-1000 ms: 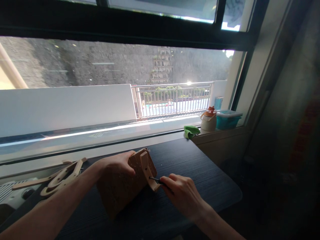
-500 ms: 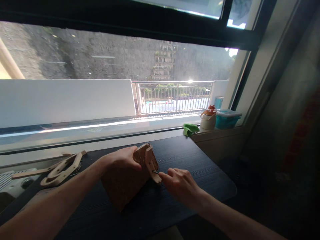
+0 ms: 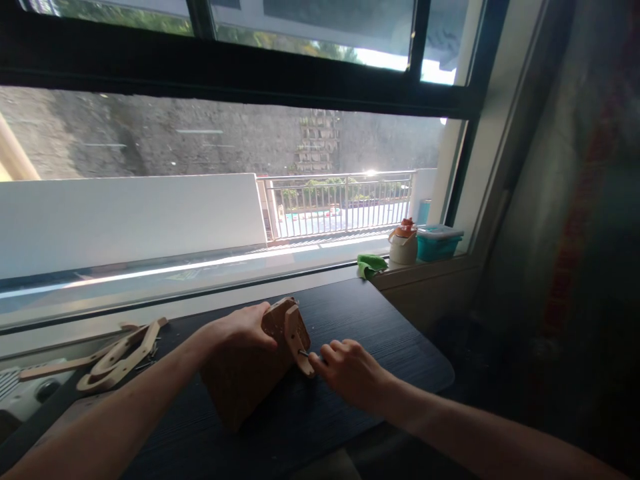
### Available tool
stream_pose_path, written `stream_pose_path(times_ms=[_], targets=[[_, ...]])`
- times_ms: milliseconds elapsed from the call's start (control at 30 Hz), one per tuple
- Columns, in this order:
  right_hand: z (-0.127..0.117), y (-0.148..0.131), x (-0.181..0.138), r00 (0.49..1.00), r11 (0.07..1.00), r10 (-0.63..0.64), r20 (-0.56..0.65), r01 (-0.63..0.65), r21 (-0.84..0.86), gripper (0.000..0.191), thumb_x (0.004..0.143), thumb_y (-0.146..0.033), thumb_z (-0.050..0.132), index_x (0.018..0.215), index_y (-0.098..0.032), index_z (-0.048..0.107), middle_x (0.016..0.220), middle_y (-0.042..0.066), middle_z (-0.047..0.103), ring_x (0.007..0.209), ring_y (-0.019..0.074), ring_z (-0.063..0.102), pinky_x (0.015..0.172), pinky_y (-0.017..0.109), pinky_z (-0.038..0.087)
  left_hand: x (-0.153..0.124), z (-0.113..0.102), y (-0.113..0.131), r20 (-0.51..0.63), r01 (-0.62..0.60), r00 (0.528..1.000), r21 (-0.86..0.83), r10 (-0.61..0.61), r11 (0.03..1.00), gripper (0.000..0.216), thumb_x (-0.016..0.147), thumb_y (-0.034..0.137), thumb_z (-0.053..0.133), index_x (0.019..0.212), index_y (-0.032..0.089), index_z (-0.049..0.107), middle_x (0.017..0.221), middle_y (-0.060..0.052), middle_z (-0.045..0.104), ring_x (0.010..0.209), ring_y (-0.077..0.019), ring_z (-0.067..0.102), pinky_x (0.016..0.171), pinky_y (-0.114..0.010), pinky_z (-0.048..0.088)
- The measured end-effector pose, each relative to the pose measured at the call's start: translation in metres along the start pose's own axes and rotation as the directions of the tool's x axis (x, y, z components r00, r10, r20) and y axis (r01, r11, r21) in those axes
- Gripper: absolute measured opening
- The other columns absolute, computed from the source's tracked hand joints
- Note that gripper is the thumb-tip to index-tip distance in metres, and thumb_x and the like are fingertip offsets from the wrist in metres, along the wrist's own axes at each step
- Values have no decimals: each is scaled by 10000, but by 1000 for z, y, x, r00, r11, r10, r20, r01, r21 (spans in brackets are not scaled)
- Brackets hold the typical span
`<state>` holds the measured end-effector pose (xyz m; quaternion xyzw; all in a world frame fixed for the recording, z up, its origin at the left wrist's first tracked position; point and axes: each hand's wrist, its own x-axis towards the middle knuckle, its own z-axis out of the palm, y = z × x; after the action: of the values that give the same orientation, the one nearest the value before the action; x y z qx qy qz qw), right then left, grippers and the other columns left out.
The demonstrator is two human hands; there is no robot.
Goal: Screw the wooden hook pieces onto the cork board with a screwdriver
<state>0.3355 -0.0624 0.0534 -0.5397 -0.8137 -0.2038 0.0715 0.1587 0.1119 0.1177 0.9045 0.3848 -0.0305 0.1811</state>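
Note:
On the dark table, a brown wood-like block (image 3: 250,383) stands tilted. My left hand (image 3: 245,327) grips its upper end, fingers over the far side and thumb on the near face. Against the block's speckled end face lies a pale, curved wooden piece (image 3: 293,333) with holes in it. My right hand (image 3: 350,370) is closed around a thin metal rod (image 3: 304,353), whose tip meets the wooden piece at its lower hole. Whether the rod is a screw, a hex key or a screwdriver I cannot tell, since the fingers hide its other end.
Several pale wooden parts (image 3: 117,360) and dark screws (image 3: 147,360) lie at the left of the black table (image 3: 345,307). A green cloth (image 3: 371,265), a cream bottle (image 3: 403,245) and a teal box (image 3: 438,243) are on the window sill at the right.
The view has tilted up and shifted, so everything appears a little lower and further left. Both hands keep their holds, and the rod's tip stays at the wooden piece.

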Motion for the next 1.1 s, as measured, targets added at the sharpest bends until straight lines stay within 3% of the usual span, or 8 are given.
stream_pose_path(times_ms=[100, 233, 433, 567, 667, 800, 967, 1100], targets=[[1, 1, 2, 997, 997, -73, 6, 73, -31, 210, 839, -99, 442, 1015, -148, 546, 752, 42, 585, 632, 172, 530, 509, 299, 325, -1, 1, 0, 0, -4, 1000, -2, 4, 1000, 537, 515, 456, 686, 962, 200, 531, 968, -48, 665, 907, -259, 614, 732, -290, 465], [12, -9, 0, 992, 976, 128, 13, -128, 178, 177, 846, -120, 436, 942, -164, 578, 762, 40, 616, 659, 147, 559, 571, 277, 357, -3, 1, 1, -2, 3, 1000, -5, -3, 1000, 542, 527, 477, 674, 970, 199, 531, 985, -56, 658, 899, -255, 614, 725, -293, 464], [26, -19, 1, 836, 654, 540, 94, -487, 579, 247, 862, -252, 441, 1000, -228, 645, 909, 18, 696, 830, 148, 635, 697, 228, 400, -7, 1, 7, -20, 11, 1000, 9, -11, 1000, 540, 518, 445, 675, 973, 190, 534, 984, -57, 666, 905, -256, 620, 717, -291, 475], [16, -13, 4, 889, 784, 452, 77, -437, 441, 226, 874, -293, 431, 947, -238, 638, 829, 20, 695, 762, 175, 641, 622, 256, 390, -6, 0, 7, -21, 8, 1000, 26, -8, 1000, 548, 515, 436, 673, 984, 188, 536, 988, -55, 672, 909, -253, 626, 720, -287, 482], [7, -5, 5, 979, 962, 200, 47, -205, 182, 198, 876, -202, 416, 957, -201, 597, 757, 43, 663, 668, 181, 612, 547, 272, 352, -5, 0, 6, -22, 10, 1000, 38, -9, 999, 568, 508, 445, 675, 991, 183, 533, 988, -59, 672, 902, -255, 629, 719, -288, 482], [3, 2, 6, 996, 1000, -26, 80, 26, -2, 194, 844, -96, 413, 961, -148, 558, 751, 75, 624, 655, 189, 580, 528, 289, 338, -4, 2, 3, -31, 13, 999, 40, -12, 999, 546, 510, 455, 672, 966, 188, 534, 961, -51, 672, 892, -250, 624, 709, -288, 475], [11, 2, 4, 986, 969, 136, 102, -153, 193, 185, 855, -155, 412, 907, -178, 588, 757, 54, 648, 658, 160, 592, 571, 271, 349, -1, 3, -2, -15, -1, 1000, 29, 2, 1000, 524, 535, 468, 665, 966, 205, 525, 954, -38, 665, 872, -234, 620, 688, -281, 459], [20, 6, 6, 901, 753, 391, 188, -430, 498, 246, 851, -303, 442, 955, -244, 656, 839, 16, 694, 753, 153, 623, 633, 242, 384, -1, 2, -1, -9, -6, 1000, 38, 6, 999, 526, 542, 471, 664, 973, 207, 516, 965, -44, 660, 878, -236, 618, 683, -281, 453]])
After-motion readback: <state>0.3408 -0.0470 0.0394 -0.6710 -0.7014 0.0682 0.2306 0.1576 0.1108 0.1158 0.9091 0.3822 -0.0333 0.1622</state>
